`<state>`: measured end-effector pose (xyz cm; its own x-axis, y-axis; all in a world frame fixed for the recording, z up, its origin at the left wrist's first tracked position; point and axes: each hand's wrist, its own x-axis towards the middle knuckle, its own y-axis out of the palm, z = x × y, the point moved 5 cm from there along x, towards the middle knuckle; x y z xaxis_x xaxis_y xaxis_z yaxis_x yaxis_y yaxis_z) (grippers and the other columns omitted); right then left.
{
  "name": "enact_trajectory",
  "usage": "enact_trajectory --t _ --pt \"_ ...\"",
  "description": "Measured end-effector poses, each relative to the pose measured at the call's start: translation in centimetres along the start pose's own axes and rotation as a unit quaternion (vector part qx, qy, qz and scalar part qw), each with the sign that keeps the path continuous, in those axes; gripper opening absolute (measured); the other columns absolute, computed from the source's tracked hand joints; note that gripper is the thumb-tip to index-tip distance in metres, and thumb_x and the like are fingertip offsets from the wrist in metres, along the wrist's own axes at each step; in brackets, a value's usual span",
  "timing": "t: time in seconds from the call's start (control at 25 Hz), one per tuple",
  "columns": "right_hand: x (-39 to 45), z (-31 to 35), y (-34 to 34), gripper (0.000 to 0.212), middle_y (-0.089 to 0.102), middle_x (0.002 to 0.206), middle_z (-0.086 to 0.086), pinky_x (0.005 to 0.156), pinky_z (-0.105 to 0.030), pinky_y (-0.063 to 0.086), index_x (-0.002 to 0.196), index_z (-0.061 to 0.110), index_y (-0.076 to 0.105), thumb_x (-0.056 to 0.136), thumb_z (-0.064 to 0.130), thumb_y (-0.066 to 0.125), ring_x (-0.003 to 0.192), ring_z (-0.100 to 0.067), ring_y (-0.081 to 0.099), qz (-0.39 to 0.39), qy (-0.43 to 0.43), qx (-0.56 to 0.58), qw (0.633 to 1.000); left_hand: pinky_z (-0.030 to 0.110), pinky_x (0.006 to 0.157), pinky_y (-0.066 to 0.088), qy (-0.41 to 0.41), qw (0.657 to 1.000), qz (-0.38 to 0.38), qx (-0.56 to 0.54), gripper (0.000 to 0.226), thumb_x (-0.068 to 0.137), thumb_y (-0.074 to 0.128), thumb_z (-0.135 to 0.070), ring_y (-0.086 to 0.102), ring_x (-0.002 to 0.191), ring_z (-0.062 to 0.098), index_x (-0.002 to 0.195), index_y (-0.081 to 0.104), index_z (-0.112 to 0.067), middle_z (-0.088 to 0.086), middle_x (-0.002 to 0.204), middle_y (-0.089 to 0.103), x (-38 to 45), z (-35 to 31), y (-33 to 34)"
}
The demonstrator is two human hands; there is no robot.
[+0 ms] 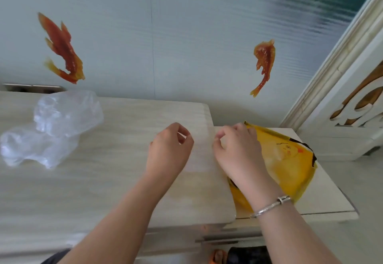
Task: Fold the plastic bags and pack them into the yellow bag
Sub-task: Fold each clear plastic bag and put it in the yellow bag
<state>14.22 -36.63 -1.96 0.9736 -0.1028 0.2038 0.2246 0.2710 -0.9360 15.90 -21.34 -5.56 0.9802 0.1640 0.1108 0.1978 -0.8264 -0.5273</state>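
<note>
Both hands work at the right end of a pale wooden table (93, 181), pinching a flat, nearly clear plastic bag (202, 152) that lies stretched between them. The left hand (169, 150) has its fingers curled, thumb and forefinger nipping the bag's left edge; the right hand (238, 152) pinches the opposite edge in the same way, and a silver bracelet (271, 206) sits on its wrist. Directly under and to the right of the right hand lies the yellow bag (290, 166), resting on a lower white surface (327, 191) beside the table; it carries a drawn cartoon face and dark trim, with no readable writing. Well to the left of the left hand, two crumpled clear plastic bags (53, 127) lie loose on the tabletop. Orange fish stickers (62, 48) decorate the wall beyond.
</note>
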Motion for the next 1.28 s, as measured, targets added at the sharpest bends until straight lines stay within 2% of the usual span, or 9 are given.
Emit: enact_trajectory --t 0.28,0.48,0.64,0.76,0.92,1.0,1.12,1.2,1.28 --pt "0.9 10.4 5.2 0.019 0.05 0.111 0.001 0.084 -0.033 0.035 0.106 0.021 0.061 0.094 0.026 0.045 0.113 -0.024 0.039 0.034 -0.098 0.067 0.992 0.04 0.081 0.051 -0.026 0.996 -0.084 0.028 0.007 0.086 0.056 -0.021 0.06 0.074 0.014 0.089 0.061 -0.024 -0.008 0.076 0.067 0.6 4.5 -9.7" --pt "0.2 16.1 8.5 0.022 0.049 0.123 0.003 0.102 -0.034 0.034 0.106 0.024 0.064 0.09 0.016 0.052 0.123 -0.018 0.036 0.051 -0.193 0.201 0.959 0.04 0.083 0.047 -0.029 0.981 -0.166 0.091 0.011 0.086 0.057 -0.017 0.056 0.09 0.023 0.092 0.064 -0.023 -0.01 0.087 0.063 0.8 8.0 -16.4" --pt "-0.4 19.0 10.9 0.026 0.038 0.146 0.001 0.116 -0.035 0.023 0.11 0.024 0.065 0.09 0.013 0.053 0.142 -0.014 0.02 0.081 -0.252 0.236 0.935 0.027 0.092 0.03 -0.062 0.963 -0.202 0.169 0.016 0.087 0.057 -0.017 0.042 0.107 0.023 0.097 0.066 -0.025 -0.007 0.11 0.049 0.3 10.3 -19.6" --pt "-0.6 21.2 11.7 0.028 0.022 0.157 0.002 0.117 -0.031 0.012 0.111 0.025 0.067 0.09 0.01 0.054 0.148 -0.017 0.006 0.068 -0.285 0.222 0.93 0.032 0.1 0.032 -0.074 0.956 -0.217 0.181 0.018 0.086 0.057 -0.015 0.031 0.112 0.023 0.097 0.064 -0.026 -0.005 0.119 0.042 -0.2 11.3 -21.1" --pt "-0.8 23.9 12.9 0.035 0.005 0.161 0.007 0.115 -0.029 0.003 0.122 0.027 0.062 0.094 0.013 0.046 0.148 -0.015 -0.01 0.086 -0.328 0.17 0.925 0.028 0.098 0.029 -0.091 0.962 -0.203 0.158 0.022 0.083 0.056 -0.01 0.031 0.117 0.022 0.095 0.064 -0.028 -0.009 0.129 0.043 0.0 12.8 -22.6" --pt "-0.8 24.5 13.6 0.041 0.009 0.161 0.01 0.119 -0.035 -0.001 0.131 0.026 0.054 0.095 0.013 0.04 0.147 -0.011 -0.012 0.122 -0.326 0.143 0.926 0.025 0.093 0.025 -0.099 0.967 -0.174 0.156 0.027 0.082 0.054 -0.007 0.036 0.118 0.019 0.095 0.065 -0.028 -0.011 0.127 0.05 0.4 13.4 -22.6" --pt "-0.6 24.3 14.5 0.048 0.029 0.155 0.01 0.12 -0.038 0.0 0.141 0.019 0.044 0.094 0.009 0.037 0.148 -0.009 0.002 0.155 -0.297 0.133 0.933 0.025 0.091 0.022 -0.123 0.971 -0.13 0.158 0.029 0.081 0.051 -0.006 0.044 0.12 0.018 0.095 0.064 -0.029 -0.011 0.125 0.054 0.7 14.3 -22.2" --pt "-0.4 23.9 14.5 0.045 0.043 0.147 0.005 0.12 -0.038 0.009 0.137 0.013 0.05 0.094 0.006 0.04 0.146 -0.013 0.016 0.124 -0.3 0.15 0.934 0.025 0.091 0.022 -0.136 0.97 -0.12 0.163 0.029 0.082 0.05 -0.007 0.046 0.118 0.018 0.097 0.063 -0.028 -0.009 0.124 0.054 0.6 14.3 -22.0" --pt "-0.2 23.5 13.5 0.037 0.054 0.133 0.001 0.116 -0.025 0.02 0.126 0.009 0.059 0.094 0.002 0.044 0.14 -0.012 0.03 0.085 -0.28 0.243 0.925 0.027 0.095 0.023 -0.147 0.966 -0.125 0.174 0.028 0.085 0.048 -0.008 0.046 0.118 0.019 0.099 0.063 -0.027 -0.007 0.123 0.055 0.6 14.0 -22.0"
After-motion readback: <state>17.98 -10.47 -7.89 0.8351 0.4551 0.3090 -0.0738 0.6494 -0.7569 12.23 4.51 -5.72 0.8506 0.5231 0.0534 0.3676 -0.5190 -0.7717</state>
